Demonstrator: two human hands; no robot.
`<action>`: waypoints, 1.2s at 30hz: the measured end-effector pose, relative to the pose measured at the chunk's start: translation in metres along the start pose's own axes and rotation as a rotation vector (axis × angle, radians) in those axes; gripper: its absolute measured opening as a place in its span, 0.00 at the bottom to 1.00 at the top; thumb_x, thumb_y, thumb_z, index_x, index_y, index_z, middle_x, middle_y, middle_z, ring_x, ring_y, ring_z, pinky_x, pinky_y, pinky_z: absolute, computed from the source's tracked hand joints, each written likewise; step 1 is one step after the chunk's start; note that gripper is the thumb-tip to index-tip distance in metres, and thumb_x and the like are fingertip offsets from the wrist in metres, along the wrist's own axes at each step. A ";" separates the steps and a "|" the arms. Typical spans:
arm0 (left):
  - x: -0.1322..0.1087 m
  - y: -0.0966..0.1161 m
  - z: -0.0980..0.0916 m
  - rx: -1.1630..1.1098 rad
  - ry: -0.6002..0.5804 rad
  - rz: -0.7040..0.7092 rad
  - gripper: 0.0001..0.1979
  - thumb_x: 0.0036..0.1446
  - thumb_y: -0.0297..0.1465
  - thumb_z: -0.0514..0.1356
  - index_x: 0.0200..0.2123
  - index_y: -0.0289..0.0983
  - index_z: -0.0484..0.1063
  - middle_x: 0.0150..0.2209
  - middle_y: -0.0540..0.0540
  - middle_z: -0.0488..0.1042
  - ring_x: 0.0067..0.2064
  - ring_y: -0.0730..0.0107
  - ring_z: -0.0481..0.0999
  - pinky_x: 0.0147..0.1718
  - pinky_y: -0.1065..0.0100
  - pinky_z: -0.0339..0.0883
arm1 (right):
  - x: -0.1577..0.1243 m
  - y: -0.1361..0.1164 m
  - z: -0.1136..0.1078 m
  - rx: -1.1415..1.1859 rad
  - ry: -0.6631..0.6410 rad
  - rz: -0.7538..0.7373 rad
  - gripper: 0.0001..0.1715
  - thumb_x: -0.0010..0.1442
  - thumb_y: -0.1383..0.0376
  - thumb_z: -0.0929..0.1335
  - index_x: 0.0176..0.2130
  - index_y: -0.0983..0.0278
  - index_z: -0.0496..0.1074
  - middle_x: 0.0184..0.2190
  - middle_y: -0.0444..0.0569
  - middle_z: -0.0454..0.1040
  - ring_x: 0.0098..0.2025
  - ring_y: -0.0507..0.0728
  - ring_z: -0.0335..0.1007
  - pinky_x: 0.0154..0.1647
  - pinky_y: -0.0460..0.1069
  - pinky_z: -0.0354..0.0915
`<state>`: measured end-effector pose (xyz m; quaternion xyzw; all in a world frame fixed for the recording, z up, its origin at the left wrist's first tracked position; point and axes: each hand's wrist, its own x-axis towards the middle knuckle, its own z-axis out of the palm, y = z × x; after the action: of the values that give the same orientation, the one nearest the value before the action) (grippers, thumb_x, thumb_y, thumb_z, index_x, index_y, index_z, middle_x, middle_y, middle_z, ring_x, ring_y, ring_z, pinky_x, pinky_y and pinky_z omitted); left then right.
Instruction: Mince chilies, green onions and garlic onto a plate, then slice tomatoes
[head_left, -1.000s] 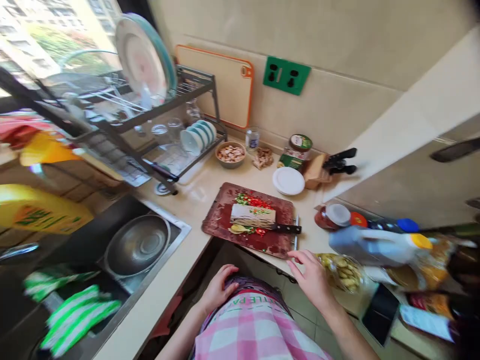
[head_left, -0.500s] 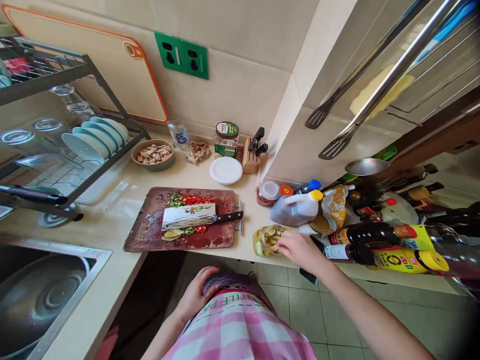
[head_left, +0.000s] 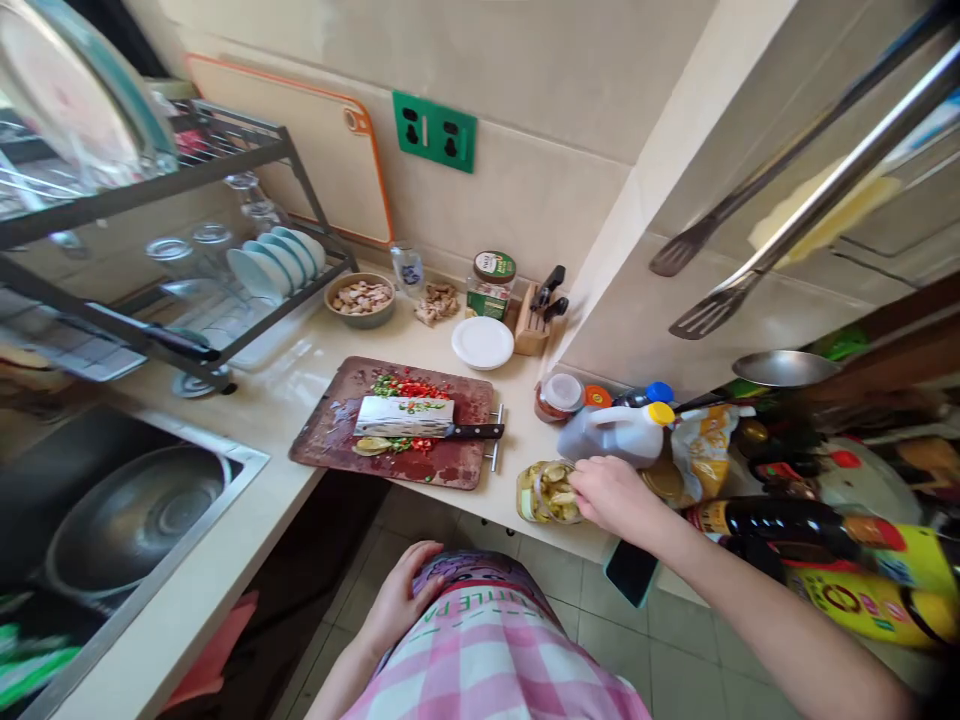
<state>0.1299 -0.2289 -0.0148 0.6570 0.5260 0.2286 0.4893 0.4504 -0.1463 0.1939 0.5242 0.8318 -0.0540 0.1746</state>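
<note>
The left hand (head_left: 405, 600) lies on the person's clothing (head_left: 487, 660), just in front of the chopping board (head_left: 322, 440); its fingers are loosely bent, the thumb stands apart, and it appears to hold nothing. The jar (head_left: 531, 500), full of yellow-green pieces, sits at the worktop's (head_left: 289, 465) front edge, right of the board and near its front corner. The right hand (head_left: 619, 500) is the nearer one: the jar lies directly to its left, mouth toward it. Its fingers are drawn narrow at that mouth; whether they grip a piece or the rim cannot be told. The jar's long axis seems to run left to right, though the tilt is unclear.

Counted left to right: one pan (head_left: 142, 510) left of the board; at least four small bowls (head_left: 259, 275) beyond its back left; one bowl of chopped pieces (head_left: 360, 318) and one glass (head_left: 407, 268) behind it; one cleaver (head_left: 405, 420) on it, handle pointing right; one white plate (head_left: 482, 343) behind its right end; one jug (head_left: 607, 437) to its right; one phone (head_left: 631, 574) past its front right; two slotted spatulas (head_left: 709, 318) beyond its right.
</note>
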 end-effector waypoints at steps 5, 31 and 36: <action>0.003 0.009 -0.004 -0.012 0.003 0.060 0.19 0.54 0.40 0.57 0.48 0.40 0.68 0.48 0.42 0.69 0.50 0.61 0.69 0.50 0.61 0.65 | -0.014 0.010 0.001 -0.035 0.093 0.081 0.09 0.53 0.71 0.63 0.25 0.63 0.71 0.26 0.48 0.73 0.30 0.55 0.69 0.29 0.47 0.55; -0.042 -0.065 -0.126 -0.055 0.209 -0.125 0.18 0.52 0.41 0.57 0.46 0.41 0.70 0.48 0.42 0.71 0.50 0.59 0.70 0.50 0.58 0.67 | 0.236 -0.188 -0.015 0.322 0.218 0.011 0.09 0.57 0.63 0.64 0.37 0.63 0.70 0.37 0.49 0.73 0.40 0.56 0.68 0.39 0.48 0.60; 0.005 -0.048 -0.121 -0.013 -0.024 -0.021 0.20 0.52 0.42 0.57 0.46 0.40 0.69 0.48 0.41 0.71 0.50 0.58 0.70 0.51 0.56 0.65 | 0.116 -0.169 0.022 0.692 0.254 0.156 0.08 0.58 0.63 0.63 0.39 0.61 0.69 0.33 0.44 0.73 0.34 0.51 0.68 0.34 0.44 0.59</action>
<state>0.0105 -0.1769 -0.0077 0.6510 0.5254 0.2189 0.5022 0.2595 -0.1282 0.1172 0.6164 0.7369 -0.2530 -0.1140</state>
